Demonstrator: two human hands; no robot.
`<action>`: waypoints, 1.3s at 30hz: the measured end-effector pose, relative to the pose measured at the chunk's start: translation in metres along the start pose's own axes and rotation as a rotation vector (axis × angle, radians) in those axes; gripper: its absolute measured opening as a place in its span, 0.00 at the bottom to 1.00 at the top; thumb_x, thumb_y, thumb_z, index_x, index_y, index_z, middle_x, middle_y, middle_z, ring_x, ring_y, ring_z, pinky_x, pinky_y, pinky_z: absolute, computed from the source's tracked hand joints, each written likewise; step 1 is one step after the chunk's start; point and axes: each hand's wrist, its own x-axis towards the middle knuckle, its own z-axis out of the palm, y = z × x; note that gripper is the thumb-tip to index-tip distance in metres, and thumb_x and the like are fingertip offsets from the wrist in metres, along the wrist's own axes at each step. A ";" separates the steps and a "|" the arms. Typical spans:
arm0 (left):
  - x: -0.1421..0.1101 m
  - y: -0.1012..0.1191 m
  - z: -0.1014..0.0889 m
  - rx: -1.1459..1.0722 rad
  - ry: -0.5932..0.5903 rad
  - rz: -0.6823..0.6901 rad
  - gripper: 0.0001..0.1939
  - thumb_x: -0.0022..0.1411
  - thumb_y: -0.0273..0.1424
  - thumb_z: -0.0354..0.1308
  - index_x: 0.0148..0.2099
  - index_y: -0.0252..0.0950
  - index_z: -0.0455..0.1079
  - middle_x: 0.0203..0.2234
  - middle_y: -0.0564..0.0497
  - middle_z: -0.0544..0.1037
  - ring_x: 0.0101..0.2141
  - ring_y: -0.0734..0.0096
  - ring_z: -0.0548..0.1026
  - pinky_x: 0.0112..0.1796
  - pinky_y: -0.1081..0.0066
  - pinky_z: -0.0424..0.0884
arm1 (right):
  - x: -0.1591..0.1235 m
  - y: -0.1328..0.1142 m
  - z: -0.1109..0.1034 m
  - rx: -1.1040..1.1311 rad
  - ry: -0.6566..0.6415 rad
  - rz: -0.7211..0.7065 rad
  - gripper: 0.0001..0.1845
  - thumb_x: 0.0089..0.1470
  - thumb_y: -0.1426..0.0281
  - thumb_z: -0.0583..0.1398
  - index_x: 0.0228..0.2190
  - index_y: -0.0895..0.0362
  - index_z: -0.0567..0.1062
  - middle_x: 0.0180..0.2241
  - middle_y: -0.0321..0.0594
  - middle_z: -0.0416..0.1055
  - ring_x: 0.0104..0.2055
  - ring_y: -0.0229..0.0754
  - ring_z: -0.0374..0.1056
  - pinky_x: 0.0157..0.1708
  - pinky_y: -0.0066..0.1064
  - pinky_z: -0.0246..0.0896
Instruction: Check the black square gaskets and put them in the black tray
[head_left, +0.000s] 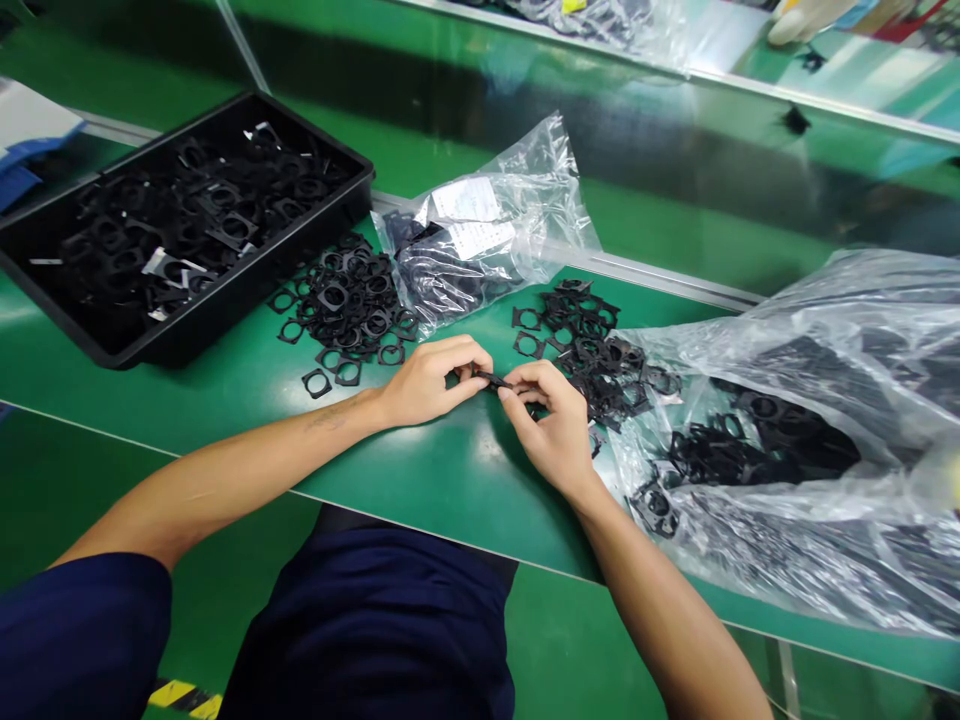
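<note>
Between my two hands, just above the green table, is a small thin black part (pixel 495 380), seen nearly edge-on. My left hand (pixel 431 380) pinches its left end between thumb and fingers. From the other side, my right hand (pixel 551 415) grips the right end, fingers curled. The fingers hide most of its shape. Left of my hands lies a heap of flat black square frames with round holes (pixel 352 300). A second heap of black plastic parts (pixel 592 350) lies just beyond and right of my right hand.
A black bin (pixel 142 345) of mixed black parts stands at the left. Behind the heaps lies a labelled clear bag (pixel 525 210) with black parts. At the right, a large open plastic bag (pixel 810 530) spills black parts. A metal rail (pixel 660 277) runs behind.
</note>
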 end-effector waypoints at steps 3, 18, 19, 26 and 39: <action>0.000 0.000 0.000 0.005 0.002 0.003 0.04 0.66 0.29 0.57 0.38 0.36 0.71 0.30 0.52 0.74 0.29 0.74 0.72 0.34 0.73 0.69 | 0.000 0.000 0.000 -0.004 0.001 0.000 0.03 0.59 0.72 0.60 0.32 0.53 0.71 0.34 0.38 0.71 0.32 0.38 0.69 0.32 0.31 0.71; 0.001 0.001 0.000 0.003 -0.001 0.005 0.04 0.66 0.27 0.57 0.37 0.35 0.71 0.29 0.52 0.74 0.29 0.74 0.72 0.33 0.73 0.68 | 0.000 0.002 0.000 -0.009 -0.007 -0.010 0.02 0.59 0.72 0.60 0.33 0.53 0.71 0.34 0.38 0.71 0.32 0.38 0.69 0.32 0.30 0.71; 0.001 0.001 0.000 0.005 -0.003 0.006 0.03 0.66 0.27 0.57 0.37 0.35 0.71 0.29 0.52 0.74 0.29 0.74 0.72 0.33 0.73 0.68 | 0.000 0.002 0.000 -0.012 -0.009 -0.010 0.02 0.59 0.72 0.60 0.33 0.53 0.71 0.34 0.38 0.71 0.32 0.38 0.69 0.32 0.30 0.71; 0.000 0.000 0.000 0.010 -0.007 -0.005 0.03 0.66 0.27 0.57 0.37 0.35 0.71 0.29 0.52 0.74 0.29 0.74 0.72 0.34 0.73 0.69 | -0.001 0.000 -0.001 -0.014 -0.017 -0.020 0.03 0.59 0.73 0.60 0.33 0.53 0.71 0.34 0.38 0.71 0.32 0.38 0.69 0.33 0.31 0.71; 0.001 0.000 0.000 0.010 -0.009 0.014 0.03 0.66 0.27 0.57 0.37 0.35 0.71 0.29 0.52 0.75 0.29 0.74 0.72 0.33 0.73 0.69 | -0.002 0.002 0.000 -0.027 -0.029 -0.029 0.03 0.58 0.72 0.60 0.34 0.53 0.71 0.35 0.38 0.71 0.33 0.38 0.70 0.33 0.31 0.71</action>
